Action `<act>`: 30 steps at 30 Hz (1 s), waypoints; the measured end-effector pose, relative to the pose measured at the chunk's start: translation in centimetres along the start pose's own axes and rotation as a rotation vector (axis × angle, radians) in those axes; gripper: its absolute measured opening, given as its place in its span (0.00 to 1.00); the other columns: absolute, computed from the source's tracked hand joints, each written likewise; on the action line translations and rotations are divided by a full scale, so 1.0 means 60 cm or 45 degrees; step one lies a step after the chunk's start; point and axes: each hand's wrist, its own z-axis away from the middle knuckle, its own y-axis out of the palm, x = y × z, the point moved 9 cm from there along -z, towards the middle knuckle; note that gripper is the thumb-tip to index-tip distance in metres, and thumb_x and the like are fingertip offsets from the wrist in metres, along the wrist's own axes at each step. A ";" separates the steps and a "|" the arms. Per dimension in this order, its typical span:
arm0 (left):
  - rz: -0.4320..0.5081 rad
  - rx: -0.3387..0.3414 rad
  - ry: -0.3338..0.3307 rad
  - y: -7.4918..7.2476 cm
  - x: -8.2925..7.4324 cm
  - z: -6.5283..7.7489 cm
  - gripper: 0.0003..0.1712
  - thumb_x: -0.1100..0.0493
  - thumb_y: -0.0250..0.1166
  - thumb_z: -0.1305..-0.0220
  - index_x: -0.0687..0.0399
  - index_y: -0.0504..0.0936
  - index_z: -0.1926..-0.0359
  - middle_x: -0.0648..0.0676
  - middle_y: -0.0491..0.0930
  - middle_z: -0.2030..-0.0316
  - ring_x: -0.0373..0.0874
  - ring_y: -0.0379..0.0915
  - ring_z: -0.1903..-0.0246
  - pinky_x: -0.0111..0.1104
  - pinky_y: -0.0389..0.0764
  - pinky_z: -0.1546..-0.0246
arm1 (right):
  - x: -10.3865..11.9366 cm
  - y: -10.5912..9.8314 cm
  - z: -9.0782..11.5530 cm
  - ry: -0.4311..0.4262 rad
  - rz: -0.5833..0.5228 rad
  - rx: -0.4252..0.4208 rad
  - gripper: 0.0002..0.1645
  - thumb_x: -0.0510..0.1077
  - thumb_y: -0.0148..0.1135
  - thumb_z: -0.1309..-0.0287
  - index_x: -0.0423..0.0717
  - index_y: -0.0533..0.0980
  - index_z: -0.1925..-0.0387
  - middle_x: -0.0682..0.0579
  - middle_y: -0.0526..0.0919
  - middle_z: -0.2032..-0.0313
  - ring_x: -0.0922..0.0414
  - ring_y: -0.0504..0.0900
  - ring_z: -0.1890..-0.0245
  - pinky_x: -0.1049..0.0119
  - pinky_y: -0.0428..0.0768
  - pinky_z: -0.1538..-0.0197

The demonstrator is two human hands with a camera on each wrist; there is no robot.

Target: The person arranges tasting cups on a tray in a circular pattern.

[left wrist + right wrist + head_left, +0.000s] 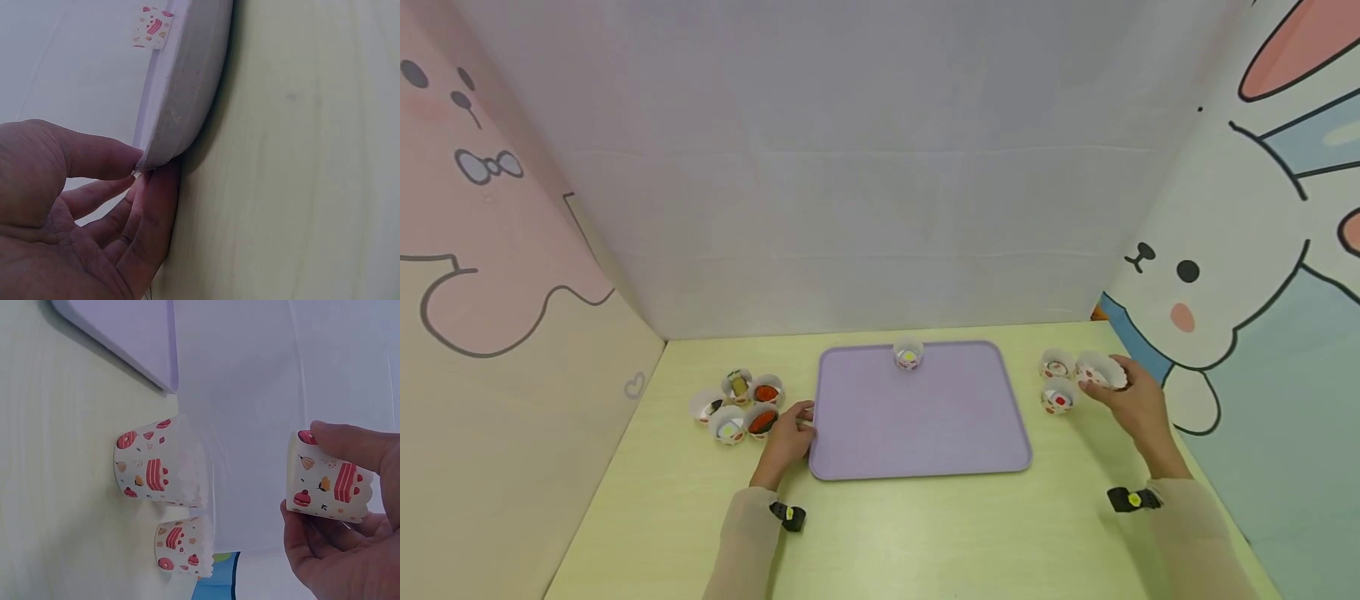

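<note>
At the left rim of the purple tray (917,425), my left hand (788,435) pinches the edge between thumb and fingers, as the left wrist view shows close up. My right hand (1137,402) grips a white paper baking cup (1101,371) printed with cakes and donuts. In the right wrist view this held cup (328,478) is clear of the table. Two similar cups stand on the table close to it, a rear cup (1056,363) and a front cup (1059,396) with something red inside.
One more paper cup (908,354) stands at the tray's back edge. Left of the tray, several cups cluster together, among them a cup with orange-red contents (767,390) and a cup with yellowish contents (738,385). A white curtain (880,275) hangs behind the pale table (925,542).
</note>
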 end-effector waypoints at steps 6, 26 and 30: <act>0.001 0.006 0.002 0.001 -0.001 -0.001 0.30 0.69 0.57 0.41 0.60 0.72 0.35 0.61 0.79 0.49 0.46 0.77 0.62 0.32 0.78 0.69 | 0.026 0.010 -0.003 -0.039 -0.029 0.021 0.45 0.57 0.69 0.43 0.40 0.64 0.32 0.37 0.76 0.44 0.70 0.71 0.66 0.74 0.73 0.67; 0.004 0.012 -0.004 0.002 0.000 -0.002 0.30 0.69 0.57 0.41 0.60 0.72 0.36 0.61 0.79 0.49 0.47 0.78 0.59 0.34 0.79 0.67 | 0.100 0.080 -0.007 -0.132 -0.176 0.177 0.42 0.52 0.70 0.43 0.42 0.65 0.32 0.33 0.75 0.44 0.43 0.76 0.50 0.66 0.78 0.59; 0.005 0.008 -0.007 0.002 0.000 -0.002 0.30 0.69 0.57 0.41 0.60 0.73 0.36 0.61 0.79 0.49 0.48 0.78 0.59 0.34 0.79 0.66 | 0.106 0.101 -0.010 -0.117 -0.206 0.225 0.44 0.52 0.70 0.44 0.44 0.63 0.31 0.35 0.76 0.46 0.49 0.78 0.56 0.69 0.79 0.65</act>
